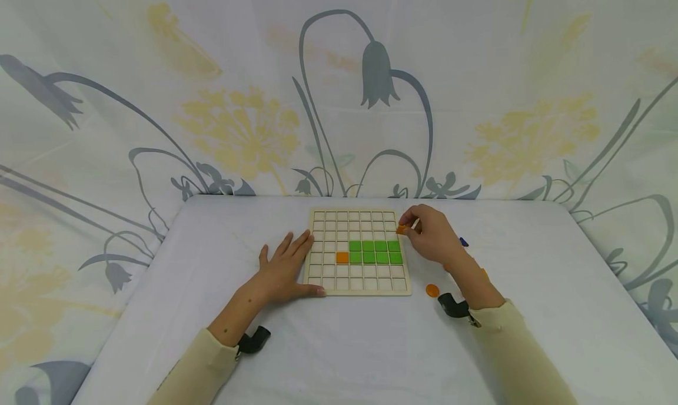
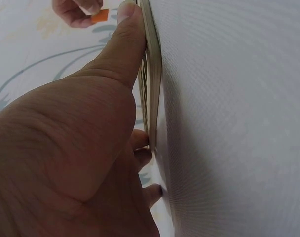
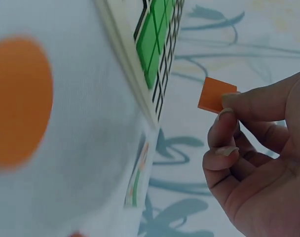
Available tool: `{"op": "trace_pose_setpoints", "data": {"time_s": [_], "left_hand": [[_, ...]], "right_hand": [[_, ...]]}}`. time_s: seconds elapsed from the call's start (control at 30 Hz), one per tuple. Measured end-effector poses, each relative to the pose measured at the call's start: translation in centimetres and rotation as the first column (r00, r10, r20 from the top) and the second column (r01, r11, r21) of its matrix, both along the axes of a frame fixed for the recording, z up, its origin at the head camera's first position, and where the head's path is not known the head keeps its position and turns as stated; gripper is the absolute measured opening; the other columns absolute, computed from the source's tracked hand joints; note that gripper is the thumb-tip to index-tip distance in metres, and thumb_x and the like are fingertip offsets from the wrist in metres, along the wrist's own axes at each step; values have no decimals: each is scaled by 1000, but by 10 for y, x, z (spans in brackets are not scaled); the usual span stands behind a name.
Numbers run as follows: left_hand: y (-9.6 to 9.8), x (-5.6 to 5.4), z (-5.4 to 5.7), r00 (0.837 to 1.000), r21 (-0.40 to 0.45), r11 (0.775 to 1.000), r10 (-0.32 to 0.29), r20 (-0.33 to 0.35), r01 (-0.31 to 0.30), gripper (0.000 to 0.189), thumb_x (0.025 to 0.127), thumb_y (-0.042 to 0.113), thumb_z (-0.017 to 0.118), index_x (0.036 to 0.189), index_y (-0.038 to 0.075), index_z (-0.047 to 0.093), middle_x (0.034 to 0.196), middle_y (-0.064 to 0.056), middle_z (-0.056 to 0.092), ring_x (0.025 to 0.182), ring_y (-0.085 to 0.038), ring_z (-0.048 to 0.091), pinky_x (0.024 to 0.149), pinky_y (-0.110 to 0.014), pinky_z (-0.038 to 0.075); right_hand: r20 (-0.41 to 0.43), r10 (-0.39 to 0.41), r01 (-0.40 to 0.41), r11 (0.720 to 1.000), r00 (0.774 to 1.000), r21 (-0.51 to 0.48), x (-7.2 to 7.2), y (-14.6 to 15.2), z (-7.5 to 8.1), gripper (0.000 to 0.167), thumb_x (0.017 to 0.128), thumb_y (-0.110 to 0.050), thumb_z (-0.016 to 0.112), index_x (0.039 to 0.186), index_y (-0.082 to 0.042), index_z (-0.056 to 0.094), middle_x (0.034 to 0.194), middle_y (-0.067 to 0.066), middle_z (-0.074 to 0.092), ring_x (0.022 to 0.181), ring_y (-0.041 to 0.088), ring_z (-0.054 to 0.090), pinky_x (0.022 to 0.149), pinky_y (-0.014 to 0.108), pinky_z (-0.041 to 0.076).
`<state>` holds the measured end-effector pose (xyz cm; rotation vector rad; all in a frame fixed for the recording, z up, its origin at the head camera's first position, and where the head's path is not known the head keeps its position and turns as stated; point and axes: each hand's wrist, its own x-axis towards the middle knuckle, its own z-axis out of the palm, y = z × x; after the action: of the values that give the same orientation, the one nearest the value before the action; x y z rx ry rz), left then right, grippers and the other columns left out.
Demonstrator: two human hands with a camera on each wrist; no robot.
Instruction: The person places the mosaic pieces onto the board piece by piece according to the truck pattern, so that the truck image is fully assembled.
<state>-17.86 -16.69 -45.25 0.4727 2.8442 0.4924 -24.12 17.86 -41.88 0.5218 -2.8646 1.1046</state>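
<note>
A wooden grid board (image 1: 358,287) lies in the middle of the white table. Several green square tiles (image 1: 375,252) fill two rows on its right side, and one orange tile (image 1: 342,257) sits to their left. My left hand (image 1: 288,266) lies flat and open on the table, fingers against the board's left edge (image 2: 151,89). My right hand (image 1: 431,234) hovers over the board's right edge and pinches a small orange square tile (image 1: 402,229), seen between thumb and fingers in the right wrist view (image 3: 215,95).
An orange round disc (image 1: 432,290) lies on the table just right of the board's near corner. A small blue piece (image 1: 464,241) shows behind my right hand. A floral curtain hangs behind the table.
</note>
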Motion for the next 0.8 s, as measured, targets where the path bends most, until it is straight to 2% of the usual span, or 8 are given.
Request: {"op": "trace_pose_setpoints", "data": {"time_s": [0.27, 0.43, 0.8], "left_hand": [[0, 0, 0, 1000, 0, 1000, 8, 3, -8, 124, 81, 67, 83, 171, 13, 18, 179, -3, 12, 164, -38, 6, 118, -83, 3], [0, 1, 1, 1000, 7, 1000, 1, 0, -1, 123, 82, 66, 84, 171, 12, 19, 179, -4, 12, 164, -39, 6, 117, -83, 3], [0, 0, 0, 1000, 10, 1000, -1, -12, 1, 123, 80, 68, 83, 171, 12, 22, 179, -5, 14, 164, -40, 8, 117, -84, 5]], "right_hand": [[-19, 81, -82, 995, 997, -56, -1, -38, -9, 14, 98, 7, 62, 104, -2, 71, 103, 12, 67, 81, 23, 60, 76, 37, 53], [-39, 128, -130, 990, 991, -55, -3, -59, -15, 14, 99, 7, 62, 103, -2, 71, 103, 12, 67, 81, 22, 59, 77, 39, 53], [15, 146, -145, 988, 989, -57, -4, -96, -19, 12, 101, 2, 64, 105, -6, 73, 106, 9, 69, 87, 22, 62, 83, 41, 55]]}}
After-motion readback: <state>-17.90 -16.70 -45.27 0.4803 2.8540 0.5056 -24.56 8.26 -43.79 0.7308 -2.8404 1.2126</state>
